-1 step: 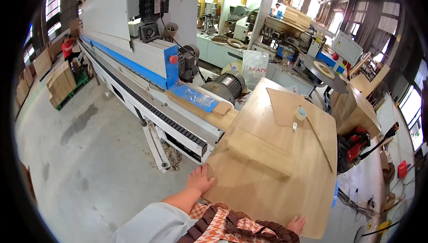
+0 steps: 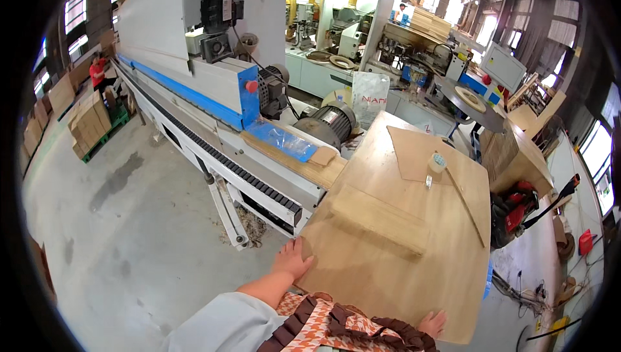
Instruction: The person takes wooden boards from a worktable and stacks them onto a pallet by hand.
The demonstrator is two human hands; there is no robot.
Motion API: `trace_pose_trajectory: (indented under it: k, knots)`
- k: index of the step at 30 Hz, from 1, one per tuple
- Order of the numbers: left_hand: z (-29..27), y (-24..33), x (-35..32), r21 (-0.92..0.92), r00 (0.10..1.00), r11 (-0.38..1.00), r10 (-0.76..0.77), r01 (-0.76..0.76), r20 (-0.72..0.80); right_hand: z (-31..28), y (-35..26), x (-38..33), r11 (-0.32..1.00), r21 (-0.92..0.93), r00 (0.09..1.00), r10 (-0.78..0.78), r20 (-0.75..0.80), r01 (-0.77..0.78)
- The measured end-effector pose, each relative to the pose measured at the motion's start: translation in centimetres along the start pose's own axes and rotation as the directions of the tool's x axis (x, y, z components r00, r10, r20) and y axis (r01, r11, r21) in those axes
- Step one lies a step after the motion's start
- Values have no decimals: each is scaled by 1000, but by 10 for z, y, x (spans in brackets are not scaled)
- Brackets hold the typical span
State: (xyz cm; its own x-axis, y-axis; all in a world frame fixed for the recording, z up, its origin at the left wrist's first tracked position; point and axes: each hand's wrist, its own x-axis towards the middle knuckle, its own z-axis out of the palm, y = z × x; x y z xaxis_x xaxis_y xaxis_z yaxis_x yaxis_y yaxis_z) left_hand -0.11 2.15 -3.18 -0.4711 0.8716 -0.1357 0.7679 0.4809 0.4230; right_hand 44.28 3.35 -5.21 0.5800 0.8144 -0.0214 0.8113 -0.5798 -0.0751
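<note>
My left hand (image 2: 292, 261) rests on the near left corner of a large wooden board (image 2: 388, 287), its fingers laid along the edge. Flat on the same board near its front edge lies my right hand (image 2: 431, 323), fingers stretched out and partly hidden by my ruffled apron (image 2: 317, 326). Neither hand holds anything. A shorter wooden plank (image 2: 378, 219) lies across the board ahead of both hands. Farther back are a brown cardboard sheet (image 2: 411, 151), a roll of tape (image 2: 437, 162) and a thin wooden strip (image 2: 467, 206).
A long machine (image 2: 213, 132) with a blue rail and a black chain track runs off to the far left. An electric motor (image 2: 331, 122) sits behind the board. On the right stand red and black equipment (image 2: 514, 213) and stacked wood (image 2: 514, 158). A person in red (image 2: 98, 73) is far left.
</note>
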Motion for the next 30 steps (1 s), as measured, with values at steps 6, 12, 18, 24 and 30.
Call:
trace_pose_trajectory:
  k: [6, 12, 18, 24, 30]
  knots:
    - [25, -7, 9, -46, 995, 996, 68, -72, -75, 14, 3, 9, 996, -3, 996, 85, -7, -85]
    - [24, -15, 1, -55, 988, 993, 93, -100, -124, -11, -8, -6, 994, 86, 997, 64, 42, -68]
    - [23, -12, 5, -16, 988, 994, 103, -106, -112, 9, 4, 0, 994, 112, 993, 16, -120, -2]
    - [22, -8, 7, 28, 989, 994, 107, -105, -99, 14, 5, 7, 991, 136, 995, 13, -100, 1]
    - [22, -7, 4, 34, 995, 997, 72, -70, -65, 7, 2, 6, 991, 131, 992, 9, -127, 8]
